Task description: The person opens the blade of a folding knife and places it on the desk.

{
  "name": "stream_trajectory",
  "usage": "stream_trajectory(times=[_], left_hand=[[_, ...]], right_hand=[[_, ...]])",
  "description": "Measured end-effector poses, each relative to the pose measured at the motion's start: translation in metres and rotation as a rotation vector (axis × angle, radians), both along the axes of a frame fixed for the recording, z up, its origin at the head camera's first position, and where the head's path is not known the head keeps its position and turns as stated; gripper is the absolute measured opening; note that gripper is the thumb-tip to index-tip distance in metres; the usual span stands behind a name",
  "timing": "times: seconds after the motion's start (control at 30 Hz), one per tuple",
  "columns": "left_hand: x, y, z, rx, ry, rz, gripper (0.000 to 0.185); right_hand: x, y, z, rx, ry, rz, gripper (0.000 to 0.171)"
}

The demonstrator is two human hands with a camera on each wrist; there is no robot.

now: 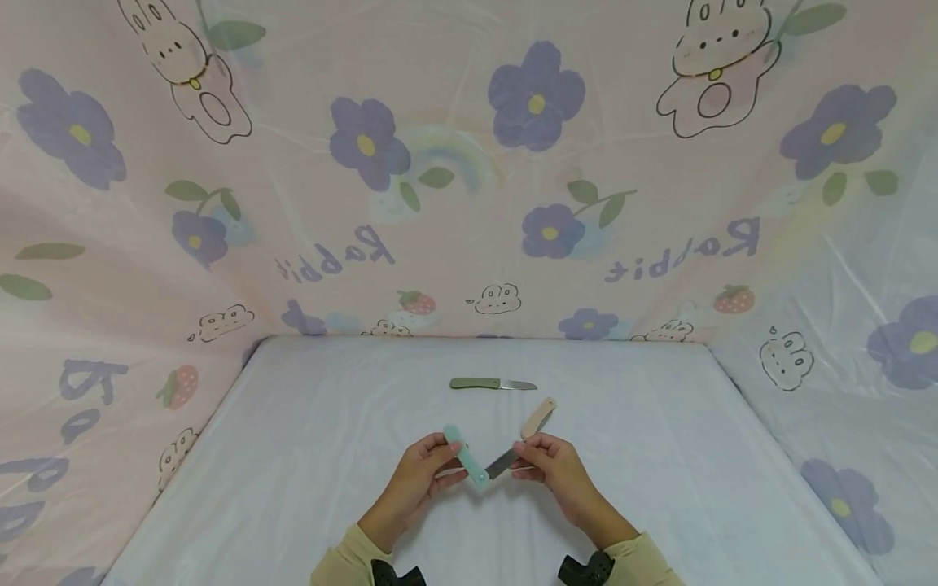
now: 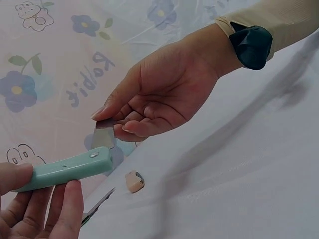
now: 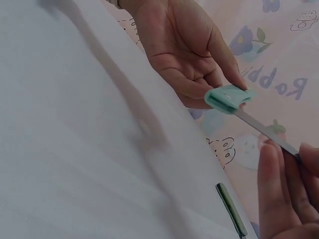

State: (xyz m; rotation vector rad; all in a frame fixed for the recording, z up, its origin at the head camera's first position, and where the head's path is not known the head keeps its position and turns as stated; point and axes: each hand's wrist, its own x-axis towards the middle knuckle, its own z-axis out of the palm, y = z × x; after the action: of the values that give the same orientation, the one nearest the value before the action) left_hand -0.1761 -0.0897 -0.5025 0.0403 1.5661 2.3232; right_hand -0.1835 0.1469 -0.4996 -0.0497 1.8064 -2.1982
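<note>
A mint-green folding knife (image 1: 466,458) is held between both hands above the table, its blade (image 2: 103,137) swung out at an angle from the handle. My left hand (image 1: 423,472) grips the handle, thumb on the near face and fingers behind. With thumb and fingers, my right hand (image 1: 553,472) pinches the flat blade toward its tip, which the fingers hide. Just beyond the right hand lies a beige folding knife (image 1: 539,417), apparently folded. Farther back, a green-handled knife (image 1: 475,383) lies with its blade out, pointing right.
The white-covered table (image 1: 330,407) meets a patterned cloth wall (image 1: 454,220) at its back, with more of the cloth along both sides. Black wrist bands (image 1: 586,568) sit over the beige sleeves (image 1: 645,561).
</note>
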Motion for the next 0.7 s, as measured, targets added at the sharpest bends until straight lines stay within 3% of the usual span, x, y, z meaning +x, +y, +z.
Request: stream_trajectory(times=[0.7], left_hand=[[0.0008, 0.0013, -0.0005, 0.237, -0.074, 0.120, 0.020]], right_hand=[[0.0008, -0.0031, -0.0002, -0.078, -0.043, -0.123, 0.019]])
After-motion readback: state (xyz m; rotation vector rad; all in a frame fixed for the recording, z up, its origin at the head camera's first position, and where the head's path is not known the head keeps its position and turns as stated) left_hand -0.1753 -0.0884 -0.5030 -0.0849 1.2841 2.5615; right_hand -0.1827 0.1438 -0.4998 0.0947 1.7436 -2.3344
